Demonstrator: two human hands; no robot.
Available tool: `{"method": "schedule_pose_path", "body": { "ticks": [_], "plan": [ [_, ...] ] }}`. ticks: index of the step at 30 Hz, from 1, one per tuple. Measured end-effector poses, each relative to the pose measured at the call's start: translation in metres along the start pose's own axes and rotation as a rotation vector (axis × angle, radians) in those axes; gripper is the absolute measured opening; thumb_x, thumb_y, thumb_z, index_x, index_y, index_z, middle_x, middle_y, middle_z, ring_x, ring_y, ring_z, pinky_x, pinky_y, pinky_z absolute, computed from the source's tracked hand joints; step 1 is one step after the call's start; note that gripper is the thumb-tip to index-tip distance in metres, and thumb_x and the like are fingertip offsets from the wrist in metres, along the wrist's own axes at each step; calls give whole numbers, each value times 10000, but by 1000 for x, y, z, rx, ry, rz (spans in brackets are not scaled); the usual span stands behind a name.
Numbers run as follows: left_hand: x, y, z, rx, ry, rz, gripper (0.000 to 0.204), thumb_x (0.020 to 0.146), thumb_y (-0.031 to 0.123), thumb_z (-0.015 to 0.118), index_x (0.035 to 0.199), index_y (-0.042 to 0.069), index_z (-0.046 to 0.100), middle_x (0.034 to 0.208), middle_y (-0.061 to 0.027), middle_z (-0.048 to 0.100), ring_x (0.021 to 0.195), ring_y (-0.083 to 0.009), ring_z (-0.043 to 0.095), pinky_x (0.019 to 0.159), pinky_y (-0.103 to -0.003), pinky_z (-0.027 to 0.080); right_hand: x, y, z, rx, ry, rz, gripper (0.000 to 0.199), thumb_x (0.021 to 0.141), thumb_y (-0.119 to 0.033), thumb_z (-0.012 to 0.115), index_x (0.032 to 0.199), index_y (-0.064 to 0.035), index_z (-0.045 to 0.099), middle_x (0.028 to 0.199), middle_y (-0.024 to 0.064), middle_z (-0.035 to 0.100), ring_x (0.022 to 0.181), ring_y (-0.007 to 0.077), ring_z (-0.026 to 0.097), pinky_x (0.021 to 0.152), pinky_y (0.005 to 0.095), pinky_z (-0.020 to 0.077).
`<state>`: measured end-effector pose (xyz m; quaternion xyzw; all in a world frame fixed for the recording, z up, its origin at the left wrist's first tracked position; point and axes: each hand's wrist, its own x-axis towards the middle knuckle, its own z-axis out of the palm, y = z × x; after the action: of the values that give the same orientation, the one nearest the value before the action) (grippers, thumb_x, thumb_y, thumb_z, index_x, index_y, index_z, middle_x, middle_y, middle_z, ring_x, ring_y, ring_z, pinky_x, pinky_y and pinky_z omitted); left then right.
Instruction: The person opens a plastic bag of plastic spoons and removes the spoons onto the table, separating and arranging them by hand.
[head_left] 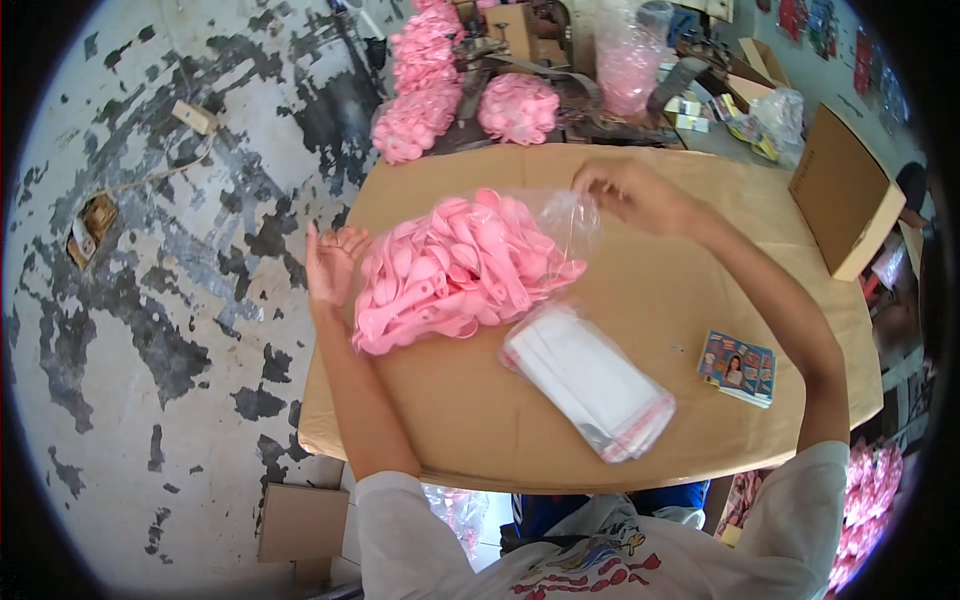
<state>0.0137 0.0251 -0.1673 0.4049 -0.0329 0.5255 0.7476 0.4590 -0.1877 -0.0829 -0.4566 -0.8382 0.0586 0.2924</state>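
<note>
Pink plastic spoons (435, 272) fill clear bag (475, 262) on table (700, 270); my right fingers (592, 178) pinch its loose end (572, 222), left fingers (351, 238) spread, empty, beside it. Probably light, slippery, lumpy; best gripped by that end, supported underneath.

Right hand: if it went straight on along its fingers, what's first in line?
Probably the clear loose end of the bag of pink spoon-shaped pieces, right by the fingertips of the right hand. Depth and contact are unclear.
</note>
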Motion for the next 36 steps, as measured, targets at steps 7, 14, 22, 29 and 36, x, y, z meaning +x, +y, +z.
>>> {"method": "schedule_pose_path", "body": {
  "ticks": [7, 14, 22, 29, 36],
  "plan": [
    [13, -48, 131, 1203, -104, -317, 418, 960, 298, 656, 1273, 24, 623, 1230, -89, 653, 1162, -172, 608, 1010, -332, 468, -101, 18, -48, 57, -135, 294, 205, 955, -97, 575, 1122, 0, 642, 1034, 138, 710, 941, 236, 684, 803, 369, 531],
    [30, -172, 242, 1933, -868, 96, 528, 858, 269, 732, 1331, 82, 592, 1316, -135, 597, 1193, -299, 580, 1010, -396, 451, -80, 47, -41, 171, -523, 343, 334, 954, -242, 602, 1186, -8, 653, 1136, 127, 712, 997, 226, 685, 858, 345, 531],
    [65, -165, 260, 1860, -822, -246, 230, 921, 173, 665, 1082, 10, 676, 958, -123, 709, 870, -256, 650, 794, -365, 504, -55, 28, 8, 203, -261, 95, 242, 886, -185, 646, 1026, 8, 687, 934, 134, 725, 842, 232, 691, 799, 344, 538],
    [61, -135, 291, 1551, -603, -171, 130, 966, 59, 581, 1046, -30, 630, 803, -112, 616, 712, -157, 516, 668, -315, 449, -52, -11, 9, 481, 160, 151, 220, 926, -197, 657, 1035, -6, 650, 856, 126, 703, 792, 210, 681, 718, 353, 543],
    [61, -147, 299, 1654, -421, -80, 112, 935, 54, 615, 1031, 1, 634, 896, -58, 608, 814, -155, 567, 747, -299, 458, -54, -20, 6, 348, 272, 32, 149, 839, -60, 733, 882, -16, 598, 762, 105, 663, 653, 207, 658, 614, 326, 533]
  ]
}}
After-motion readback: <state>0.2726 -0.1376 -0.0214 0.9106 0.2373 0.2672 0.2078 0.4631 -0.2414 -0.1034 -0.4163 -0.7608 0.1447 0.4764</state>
